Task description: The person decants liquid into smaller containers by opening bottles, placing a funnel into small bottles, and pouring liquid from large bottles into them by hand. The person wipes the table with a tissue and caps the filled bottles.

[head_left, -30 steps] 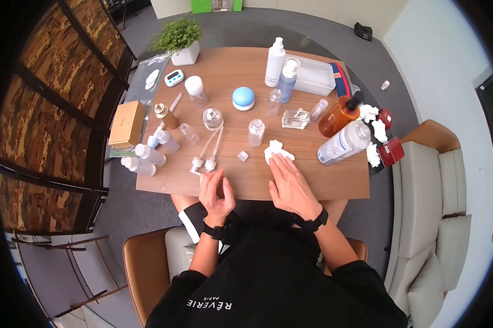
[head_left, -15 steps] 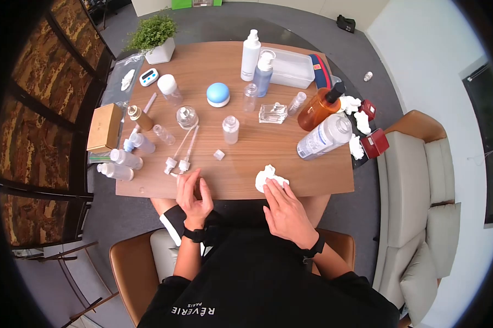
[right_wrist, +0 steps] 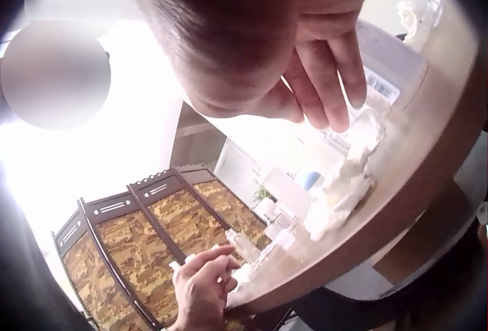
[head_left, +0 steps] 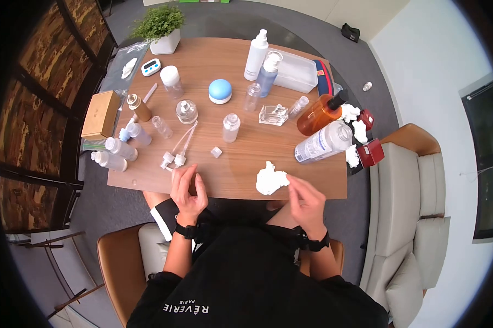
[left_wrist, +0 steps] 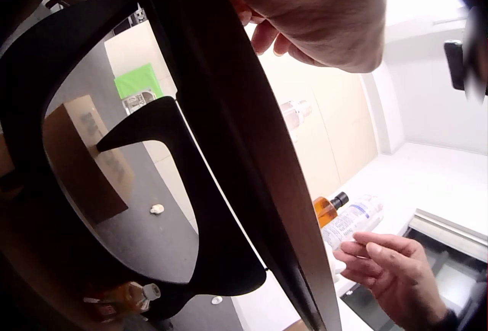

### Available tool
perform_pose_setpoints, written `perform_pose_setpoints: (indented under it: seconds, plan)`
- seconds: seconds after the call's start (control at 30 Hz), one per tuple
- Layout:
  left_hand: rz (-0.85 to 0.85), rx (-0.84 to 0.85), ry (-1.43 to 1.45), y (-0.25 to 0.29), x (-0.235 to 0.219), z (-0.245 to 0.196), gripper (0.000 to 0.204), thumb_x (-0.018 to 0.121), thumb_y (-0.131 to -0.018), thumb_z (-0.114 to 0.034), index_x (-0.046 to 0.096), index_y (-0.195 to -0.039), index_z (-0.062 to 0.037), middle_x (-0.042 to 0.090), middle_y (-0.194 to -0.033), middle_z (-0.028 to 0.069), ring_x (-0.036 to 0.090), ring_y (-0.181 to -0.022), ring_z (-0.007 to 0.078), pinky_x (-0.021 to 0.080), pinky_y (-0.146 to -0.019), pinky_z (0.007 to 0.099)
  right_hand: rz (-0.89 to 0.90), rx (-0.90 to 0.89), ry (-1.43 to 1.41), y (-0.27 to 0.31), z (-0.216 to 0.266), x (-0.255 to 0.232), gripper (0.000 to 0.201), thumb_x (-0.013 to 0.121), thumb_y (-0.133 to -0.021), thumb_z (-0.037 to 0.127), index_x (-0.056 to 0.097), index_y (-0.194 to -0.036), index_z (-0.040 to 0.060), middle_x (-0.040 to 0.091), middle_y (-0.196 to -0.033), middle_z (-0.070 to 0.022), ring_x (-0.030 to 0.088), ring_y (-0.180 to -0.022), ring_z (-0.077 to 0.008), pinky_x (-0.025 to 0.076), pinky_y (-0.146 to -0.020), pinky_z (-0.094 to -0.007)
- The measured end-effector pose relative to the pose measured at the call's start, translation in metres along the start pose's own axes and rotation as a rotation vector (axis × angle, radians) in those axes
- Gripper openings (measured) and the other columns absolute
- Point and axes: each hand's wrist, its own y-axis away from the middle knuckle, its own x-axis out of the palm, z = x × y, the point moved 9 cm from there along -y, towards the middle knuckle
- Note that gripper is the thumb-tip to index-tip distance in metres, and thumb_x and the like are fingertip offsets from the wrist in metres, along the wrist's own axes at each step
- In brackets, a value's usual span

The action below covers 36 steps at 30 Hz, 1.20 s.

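A crumpled white tissue [head_left: 270,179] lies on the wooden table near its front edge. My right hand [head_left: 308,203] is just right of it, index fingertip at its right edge, thumb apart below. In the right wrist view the fingers [right_wrist: 324,87] hang fairly straight over the tissue [right_wrist: 339,190]. My left hand [head_left: 188,192] rests at the table's front edge, fingers loosely curled and holding nothing. Just beyond its fingertips lie two white pump heads [head_left: 172,159] with long thin tubes. A small clear cap [head_left: 216,152] lies to their right, below an uncapped clear bottle [head_left: 231,128].
Several small bottles [head_left: 120,147] and a cardboard box [head_left: 101,116] line the left side. An amber pump bottle [head_left: 316,117] and a large clear bottle [head_left: 324,143] stand at the right. Farther back are a blue-lidded jar [head_left: 220,91], a plastic bin [head_left: 296,71] and a potted plant [head_left: 164,41].
My right hand drew the tissue toward the front edge under flat fingers, then lifted off it and shifted right. The left hand stayed at the table edge. The head view shifted.
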Motion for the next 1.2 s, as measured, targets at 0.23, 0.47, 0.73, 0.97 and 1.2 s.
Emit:
perform_pose_setpoints:
  seconds: [0.23,0.47,0.73,0.97,1.2]
  plan:
    - [0.013,-0.001,-0.003,0.003,0.001,0.003,0.03,0.067,-0.084,0.009,0.07,-0.114,0.0049,0.066,-0.097,0.019,0.063,-0.087,0.0359,0.052,-0.08,0.0417,0.072,-0.132,0.138,0.0,0.02,0.034,0.022,0.072,-0.093,0.001,0.074,-0.114,-0.0036,0.075,-0.116,-0.0196,0.074,-0.108,-0.0339,0.06,-0.091,-0.0395]
    - [0.005,-0.02,0.005,0.003,0.001,0.004,0.029,0.066,-0.085,0.008,0.071,-0.114,0.0043,0.066,-0.096,0.0188,0.063,-0.087,0.0356,0.052,-0.08,0.0419,0.188,-0.189,0.286,0.013,0.013,0.072,0.029,0.068,-0.092,-0.001,0.07,-0.121,-0.0063,0.07,-0.13,-0.0207,0.065,-0.127,-0.0349,0.055,-0.104,-0.0428]
    - [0.13,-0.045,0.141,-0.017,0.03,-0.044,0.023,0.072,-0.086,0.004,0.073,-0.109,0.0029,0.069,-0.098,0.0173,0.065,-0.089,0.0336,0.053,-0.08,0.0404,0.219,-0.209,0.257,0.015,0.01,0.07,0.037,0.066,-0.087,-0.006,0.069,-0.124,-0.0062,0.069,-0.131,-0.022,0.064,-0.128,-0.0355,0.055,-0.105,-0.0435]
    - [0.446,0.135,0.325,-0.067,0.146,-0.142,0.071,0.089,-0.079,-0.016,0.059,-0.141,-0.0001,0.068,-0.123,0.0179,0.061,-0.11,0.0341,0.053,-0.091,0.0422,0.315,-0.081,0.188,0.021,-0.003,0.071,0.046,0.063,-0.078,-0.009,0.068,-0.124,-0.0065,0.07,-0.128,-0.0225,0.064,-0.127,-0.0384,0.054,-0.108,-0.0455]
    - [0.601,0.137,0.232,-0.083,0.217,-0.174,0.099,0.097,-0.07,-0.033,0.048,-0.149,-0.0003,0.061,-0.135,0.0207,0.051,-0.127,0.0381,0.046,-0.108,0.0485,0.173,-0.154,0.079,0.022,-0.008,0.049,0.046,0.064,-0.077,-0.007,0.067,-0.122,-0.0099,0.069,-0.126,-0.0229,0.064,-0.127,-0.0372,0.052,-0.111,-0.0443]
